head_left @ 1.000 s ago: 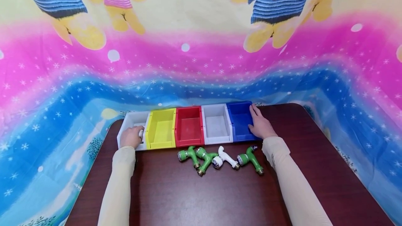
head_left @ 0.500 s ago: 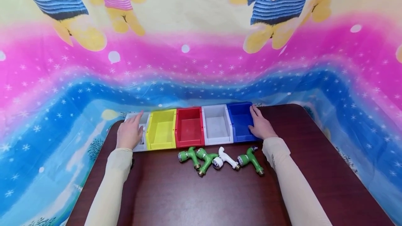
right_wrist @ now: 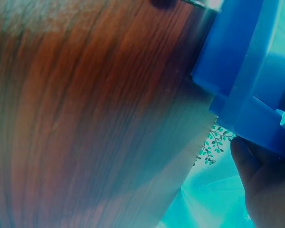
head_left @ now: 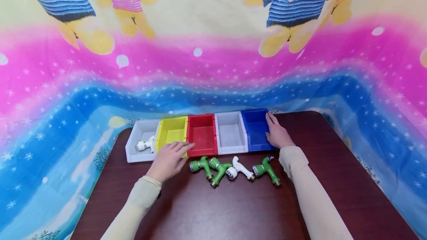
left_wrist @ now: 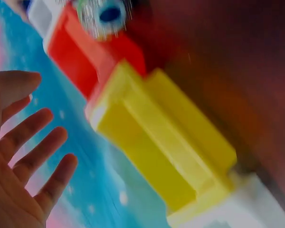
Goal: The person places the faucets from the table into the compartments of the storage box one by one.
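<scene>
My left hand (head_left: 169, 160) passes over the front of the yellow bin (head_left: 172, 121), fingers spread and holding nothing; the left wrist view shows the palm and loose fingers too. Inside the leftmost white bin (head_left: 131, 147) lies a white faucet (head_left: 144, 145). My right hand (head_left: 279, 136) rests against the outer right side of the blue bin (head_left: 255, 145), its fingers fairly straight along the wall. On the table before the bins are a green faucet (head_left: 204, 164), a second green one, a white faucet (head_left: 241, 168) and another green faucet (head_left: 268, 169) at the right.
The red bin (head_left: 202, 145) and a second white bin (head_left: 230, 145) stand between the yellow and blue ones, all in one row. They sit toward the back of the dark wooden table (head_left: 213, 210). A patterned cloth (head_left: 213, 66) hangs close behind.
My left hand has let go of the white faucet in the leftmost bin, lifted out and moved right, past the yellow bin's front. The right hand has stayed at the blue bin.
</scene>
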`<state>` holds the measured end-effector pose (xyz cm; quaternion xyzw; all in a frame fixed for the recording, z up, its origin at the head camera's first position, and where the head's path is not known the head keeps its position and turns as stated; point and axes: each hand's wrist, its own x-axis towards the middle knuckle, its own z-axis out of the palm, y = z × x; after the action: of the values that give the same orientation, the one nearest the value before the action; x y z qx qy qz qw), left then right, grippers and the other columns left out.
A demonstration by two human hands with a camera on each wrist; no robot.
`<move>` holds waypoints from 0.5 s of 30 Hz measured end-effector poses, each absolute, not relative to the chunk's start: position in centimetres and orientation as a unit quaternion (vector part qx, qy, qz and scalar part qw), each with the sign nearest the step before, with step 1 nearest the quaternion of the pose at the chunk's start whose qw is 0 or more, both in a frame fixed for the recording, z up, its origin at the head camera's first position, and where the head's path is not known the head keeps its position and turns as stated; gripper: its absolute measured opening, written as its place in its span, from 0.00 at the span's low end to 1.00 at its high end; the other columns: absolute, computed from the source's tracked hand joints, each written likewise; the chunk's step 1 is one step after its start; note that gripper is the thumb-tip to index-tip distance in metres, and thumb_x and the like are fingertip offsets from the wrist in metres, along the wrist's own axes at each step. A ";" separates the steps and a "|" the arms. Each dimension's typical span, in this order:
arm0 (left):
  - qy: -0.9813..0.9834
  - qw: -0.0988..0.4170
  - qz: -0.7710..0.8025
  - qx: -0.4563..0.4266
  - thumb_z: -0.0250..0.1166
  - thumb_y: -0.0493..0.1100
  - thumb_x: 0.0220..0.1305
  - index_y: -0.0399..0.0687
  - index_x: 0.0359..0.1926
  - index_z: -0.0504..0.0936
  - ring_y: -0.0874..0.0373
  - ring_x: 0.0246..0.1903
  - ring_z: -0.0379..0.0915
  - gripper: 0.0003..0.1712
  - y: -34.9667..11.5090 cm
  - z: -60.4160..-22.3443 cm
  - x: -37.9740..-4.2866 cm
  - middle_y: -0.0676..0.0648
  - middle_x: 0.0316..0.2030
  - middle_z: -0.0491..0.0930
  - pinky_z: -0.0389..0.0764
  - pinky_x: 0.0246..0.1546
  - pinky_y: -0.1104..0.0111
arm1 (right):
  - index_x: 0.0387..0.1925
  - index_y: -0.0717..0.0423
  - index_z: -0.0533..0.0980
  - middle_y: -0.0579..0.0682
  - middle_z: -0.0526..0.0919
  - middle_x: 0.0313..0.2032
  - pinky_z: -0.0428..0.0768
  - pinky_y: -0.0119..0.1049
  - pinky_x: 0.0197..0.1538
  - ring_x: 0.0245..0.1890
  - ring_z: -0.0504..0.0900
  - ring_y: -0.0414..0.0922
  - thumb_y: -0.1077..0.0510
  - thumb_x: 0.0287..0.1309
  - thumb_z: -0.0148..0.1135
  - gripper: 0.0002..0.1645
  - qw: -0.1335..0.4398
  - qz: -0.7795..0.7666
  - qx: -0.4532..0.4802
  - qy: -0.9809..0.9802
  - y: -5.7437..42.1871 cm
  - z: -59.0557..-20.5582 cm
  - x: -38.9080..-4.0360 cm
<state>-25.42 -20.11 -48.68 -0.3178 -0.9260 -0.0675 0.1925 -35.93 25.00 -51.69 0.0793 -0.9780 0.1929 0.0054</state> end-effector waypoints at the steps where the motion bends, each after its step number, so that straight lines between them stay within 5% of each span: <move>1: -0.925 0.183 -0.064 -0.326 0.78 0.47 0.57 0.57 0.70 0.77 0.49 0.57 0.80 0.39 -19.6 -48.9 -25.1 0.48 0.60 0.83 0.83 0.57 0.51 | 0.83 0.58 0.40 0.58 0.39 0.83 0.82 0.54 0.45 0.49 0.84 0.63 0.62 0.71 0.59 0.51 0.005 0.193 0.078 -0.978 25.1 -51.8 -36.0; 8: -0.925 0.112 -0.056 -0.359 0.77 0.51 0.60 0.59 0.69 0.78 0.52 0.57 0.79 0.36 -17.3 -50.8 -23.9 0.52 0.59 0.82 0.81 0.59 0.52 | 0.83 0.57 0.40 0.57 0.38 0.84 0.81 0.59 0.54 0.59 0.80 0.66 0.61 0.69 0.61 0.53 -0.002 0.201 0.076 -0.977 24.9 -52.0 -36.0; 15: -0.931 0.070 -0.039 -0.355 0.76 0.51 0.61 0.61 0.68 0.79 0.54 0.54 0.78 0.33 -16.2 -52.2 -24.0 0.52 0.56 0.81 0.83 0.58 0.56 | 0.84 0.56 0.39 0.57 0.38 0.84 0.81 0.57 0.49 0.48 0.84 0.64 0.62 0.69 0.62 0.54 0.007 0.202 0.075 -0.976 25.1 -51.8 -35.9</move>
<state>-24.01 -16.22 -52.17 -0.3551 -0.9313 -0.0393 0.0702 -35.91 25.13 -51.76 0.0754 -0.9764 0.2022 0.0072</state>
